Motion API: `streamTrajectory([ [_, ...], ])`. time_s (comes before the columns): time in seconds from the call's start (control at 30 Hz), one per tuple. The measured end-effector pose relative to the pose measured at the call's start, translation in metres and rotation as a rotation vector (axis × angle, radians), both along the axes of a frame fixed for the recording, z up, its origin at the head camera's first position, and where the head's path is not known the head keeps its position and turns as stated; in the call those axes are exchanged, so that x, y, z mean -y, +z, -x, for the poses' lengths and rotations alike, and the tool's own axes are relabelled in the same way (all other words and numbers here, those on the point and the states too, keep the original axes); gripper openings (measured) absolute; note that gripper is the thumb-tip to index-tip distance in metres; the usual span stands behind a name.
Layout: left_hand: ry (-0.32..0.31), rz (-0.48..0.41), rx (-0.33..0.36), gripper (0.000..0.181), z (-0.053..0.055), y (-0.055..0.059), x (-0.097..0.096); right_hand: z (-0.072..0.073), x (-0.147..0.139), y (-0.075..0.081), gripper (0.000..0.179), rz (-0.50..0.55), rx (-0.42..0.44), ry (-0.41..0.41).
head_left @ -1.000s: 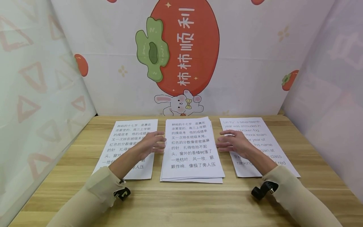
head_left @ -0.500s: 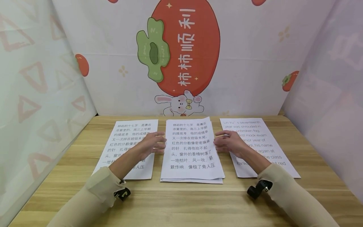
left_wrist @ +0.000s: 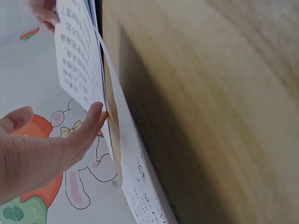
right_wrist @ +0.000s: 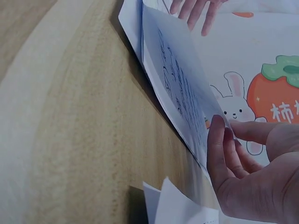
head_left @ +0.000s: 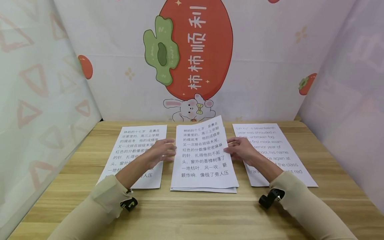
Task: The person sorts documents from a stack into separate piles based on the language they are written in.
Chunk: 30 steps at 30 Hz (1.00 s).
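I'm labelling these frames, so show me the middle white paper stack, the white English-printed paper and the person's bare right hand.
Middle white paper stack (head_left: 202, 155): head view, its printed face.
White English-printed paper (head_left: 274, 143): head view, its printed face.
Bare right hand (head_left: 244, 150): head view, its back.

A pale wood-grain worktop, its streaks running from side to side, reaches back to a white printed back wall. A faint horizontal crease crosses that sheet. Its design lies sideways in the head view — a large red fruit with a green leafy cap, white Chinese characters, and beneath it a white rabbit wearing a yellow bow. Smaller red fruits and pale blossoms are scattered around. The left wall is whitish, with faded reddish triangles; the right wall carries pale, washed-out patches — the light is soft.
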<state>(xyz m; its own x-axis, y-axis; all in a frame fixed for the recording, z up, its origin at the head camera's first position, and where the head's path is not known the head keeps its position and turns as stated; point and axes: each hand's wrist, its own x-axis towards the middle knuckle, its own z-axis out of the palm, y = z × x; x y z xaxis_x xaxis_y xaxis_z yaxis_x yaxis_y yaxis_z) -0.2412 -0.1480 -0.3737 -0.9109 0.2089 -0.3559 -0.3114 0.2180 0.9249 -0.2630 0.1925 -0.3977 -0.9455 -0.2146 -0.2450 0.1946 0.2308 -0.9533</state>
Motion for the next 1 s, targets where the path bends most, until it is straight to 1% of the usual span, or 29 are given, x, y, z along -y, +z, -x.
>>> streamTrajectory([
  [0.1,0.006,0.006,-0.002,0.06,0.001,0.0,0.0,0.0,-0.001,0.002,0.044,-0.007,-0.003,-0.013],
  [0.2,0.019,0.015,-0.003,0.059,0.001,-0.001,0.0,-0.001,-0.002,0.003,0.043,-0.006,-0.01,0.0],
  [0.27,0.027,0.017,-0.003,0.059,0.0,-0.002,-0.001,-0.001,-0.002,0.003,0.039,0.001,-0.008,0.006],
  [0.4,0.037,0.017,-0.005,0.06,0.0,-0.004,-0.001,-0.002,-0.005,0.003,0.033,0.019,-0.018,0.049],
  [0.5,0.045,0.017,-0.01,0.061,0.001,-0.005,-0.001,-0.003,-0.007,0.003,0.032,0.036,-0.036,0.084],
  [0.63,0.06,0.031,-0.025,0.064,0.003,-0.006,-0.002,-0.004,-0.01,0.002,0.033,0.058,-0.059,0.118],
  [0.77,0.062,0.049,-0.05,0.064,0.005,-0.007,-0.003,-0.005,-0.012,0.003,0.032,0.079,-0.072,0.14],
  [1.0,0.108,0.064,-0.084,0.059,0.008,-0.004,-0.006,-0.007,-0.014,0.008,0.028,0.105,-0.075,0.142],
])
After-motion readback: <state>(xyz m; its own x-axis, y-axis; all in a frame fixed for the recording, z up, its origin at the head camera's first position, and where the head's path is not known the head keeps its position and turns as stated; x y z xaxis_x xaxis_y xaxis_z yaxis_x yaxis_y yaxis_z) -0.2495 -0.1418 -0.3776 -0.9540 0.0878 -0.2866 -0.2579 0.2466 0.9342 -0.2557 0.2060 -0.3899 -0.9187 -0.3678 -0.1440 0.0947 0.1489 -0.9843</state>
